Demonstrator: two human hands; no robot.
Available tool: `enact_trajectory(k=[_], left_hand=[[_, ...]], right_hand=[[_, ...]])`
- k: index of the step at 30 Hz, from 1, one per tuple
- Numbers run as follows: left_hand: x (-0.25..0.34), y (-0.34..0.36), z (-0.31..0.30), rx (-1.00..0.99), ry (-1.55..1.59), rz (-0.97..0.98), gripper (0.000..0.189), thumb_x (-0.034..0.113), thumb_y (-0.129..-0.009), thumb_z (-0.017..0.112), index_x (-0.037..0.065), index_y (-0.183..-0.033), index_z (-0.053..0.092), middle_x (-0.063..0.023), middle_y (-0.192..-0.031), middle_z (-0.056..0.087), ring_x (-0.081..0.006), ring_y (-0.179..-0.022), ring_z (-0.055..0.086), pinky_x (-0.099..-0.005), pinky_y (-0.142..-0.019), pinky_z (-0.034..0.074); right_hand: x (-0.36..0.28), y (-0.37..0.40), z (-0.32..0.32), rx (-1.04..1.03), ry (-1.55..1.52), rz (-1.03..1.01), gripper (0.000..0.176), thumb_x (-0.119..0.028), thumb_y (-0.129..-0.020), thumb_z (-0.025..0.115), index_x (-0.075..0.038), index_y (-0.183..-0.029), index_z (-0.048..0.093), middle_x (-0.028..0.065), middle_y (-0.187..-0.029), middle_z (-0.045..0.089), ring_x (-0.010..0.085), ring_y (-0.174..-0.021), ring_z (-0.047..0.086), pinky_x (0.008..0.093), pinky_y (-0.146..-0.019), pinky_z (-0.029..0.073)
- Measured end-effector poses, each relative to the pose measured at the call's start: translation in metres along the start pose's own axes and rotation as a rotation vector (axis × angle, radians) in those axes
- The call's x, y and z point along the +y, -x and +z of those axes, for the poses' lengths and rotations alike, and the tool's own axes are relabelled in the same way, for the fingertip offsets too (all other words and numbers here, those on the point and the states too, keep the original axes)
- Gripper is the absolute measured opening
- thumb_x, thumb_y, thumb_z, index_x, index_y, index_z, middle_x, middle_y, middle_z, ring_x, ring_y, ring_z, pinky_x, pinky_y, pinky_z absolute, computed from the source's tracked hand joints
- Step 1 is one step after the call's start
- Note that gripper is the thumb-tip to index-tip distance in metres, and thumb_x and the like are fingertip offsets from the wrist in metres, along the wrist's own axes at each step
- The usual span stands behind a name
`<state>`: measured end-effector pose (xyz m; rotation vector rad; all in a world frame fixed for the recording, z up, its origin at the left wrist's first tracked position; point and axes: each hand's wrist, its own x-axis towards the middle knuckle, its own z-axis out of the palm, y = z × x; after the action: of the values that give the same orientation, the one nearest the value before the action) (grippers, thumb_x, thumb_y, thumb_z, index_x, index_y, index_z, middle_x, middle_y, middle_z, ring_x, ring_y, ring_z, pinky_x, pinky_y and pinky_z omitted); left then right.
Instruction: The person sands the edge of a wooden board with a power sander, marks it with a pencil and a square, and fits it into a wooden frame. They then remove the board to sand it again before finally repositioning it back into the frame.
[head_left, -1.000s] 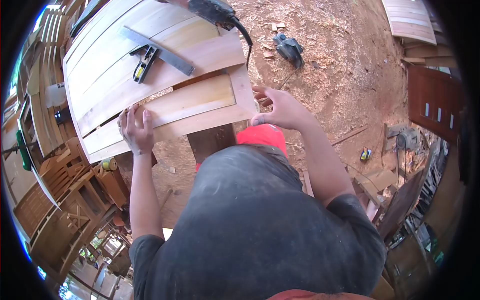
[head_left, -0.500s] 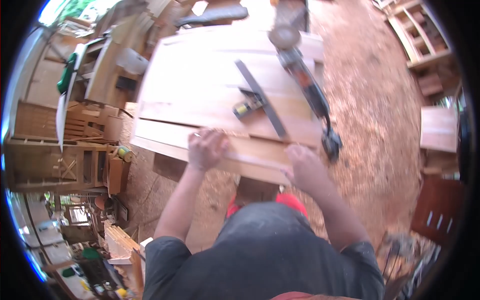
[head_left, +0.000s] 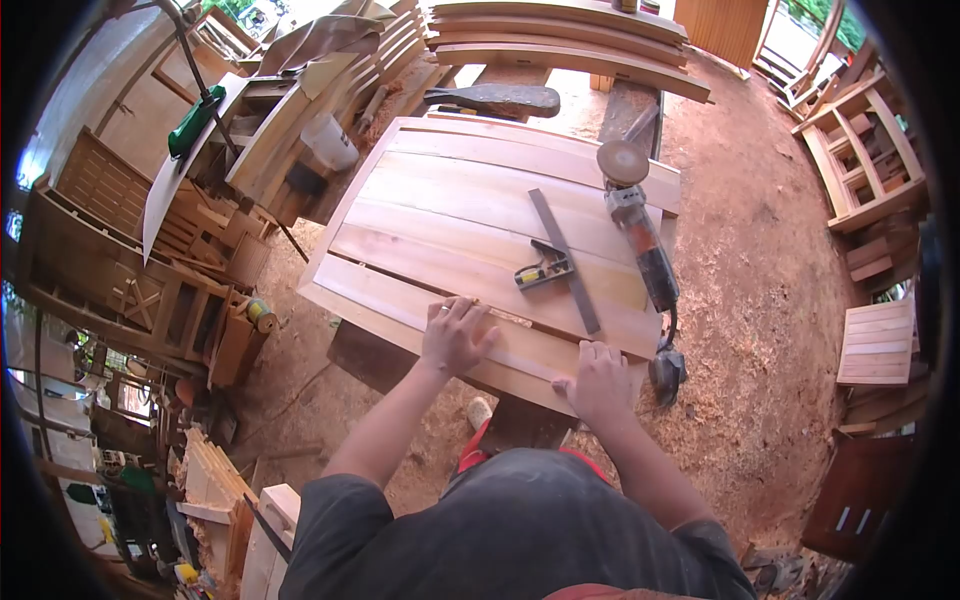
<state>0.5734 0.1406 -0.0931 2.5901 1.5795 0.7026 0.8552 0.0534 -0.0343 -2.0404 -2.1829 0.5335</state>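
The slat (head_left: 528,352) at the near edge of the panel (head_left: 470,200) is pressed flat under the left hand (head_left: 455,335) and right hand (head_left: 600,380), fingers open, nothing gripped. Pressure is best spread evenly along it, well clear of the square (head_left: 556,266) and grinder (head_left: 640,240)

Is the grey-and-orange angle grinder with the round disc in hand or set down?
Set down: the angle grinder lies on the pale wooden panel, apart from the left hand and right hand.
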Motion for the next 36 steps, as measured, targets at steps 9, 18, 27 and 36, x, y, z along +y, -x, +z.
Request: enact_trajectory(k=[9, 18, 27, 36], left_hand=[[0.002, -0.005, -0.003, -0.015, 0.05, -0.041, 0.042, 0.044, -0.09, 0.075, 0.01, -0.116, 0.072, -0.0142, -0.121, 0.069, -0.0349, -0.121, 0.065, -0.0505, -0.107, 0.04], [-0.001, -0.013, 0.003, 0.209, 0.1, -0.008, 0.029, 0.042, -0.09, 0.076, 0.015, -0.1, 0.07, -0.0086, -0.106, 0.068, -0.0325, -0.106, 0.063, -0.0518, -0.095, 0.04], [-0.017, -0.011, -0.004, 0.105, 0.03, 0.127, 0.029, 0.037, -0.092, 0.074, 0.014, -0.109, 0.074, -0.0067, -0.113, 0.07, -0.0282, -0.11, 0.067, -0.0489, -0.102, 0.043], [-0.021, -0.014, -0.008, 0.074, 0.023, 0.136, 0.025, 0.033, -0.093, 0.073, 0.011, -0.104, 0.074, -0.0087, -0.114, 0.07, -0.0293, -0.112, 0.067, -0.0474, -0.103, 0.045]], right_hand=[[0.0, -0.001, 0.01, 0.092, 0.004, 0.0, 0.067, -0.04, -0.084, 0.088, 0.003, -0.13, 0.063, 0.0169, -0.124, 0.061, 0.036, -0.123, 0.056, 0.044, -0.108, 0.047], [-0.015, 0.016, 0.006, 0.066, 0.096, -0.027, 0.059, -0.036, -0.081, 0.09, -0.002, -0.123, 0.067, 0.0152, -0.126, 0.061, 0.0351, -0.12, 0.057, 0.0476, -0.108, 0.046], [0.001, 0.035, 0.018, 0.221, -0.006, 0.006, 0.071, -0.034, -0.083, 0.089, -0.001, -0.139, 0.06, 0.0144, -0.139, 0.057, 0.034, -0.136, 0.052, 0.0489, -0.115, 0.041], [0.001, 0.014, 0.015, 0.163, 0.07, 0.049, 0.076, -0.047, -0.083, 0.088, -0.001, -0.138, 0.062, 0.0119, -0.132, 0.06, 0.0306, -0.131, 0.056, 0.0479, -0.111, 0.044]])
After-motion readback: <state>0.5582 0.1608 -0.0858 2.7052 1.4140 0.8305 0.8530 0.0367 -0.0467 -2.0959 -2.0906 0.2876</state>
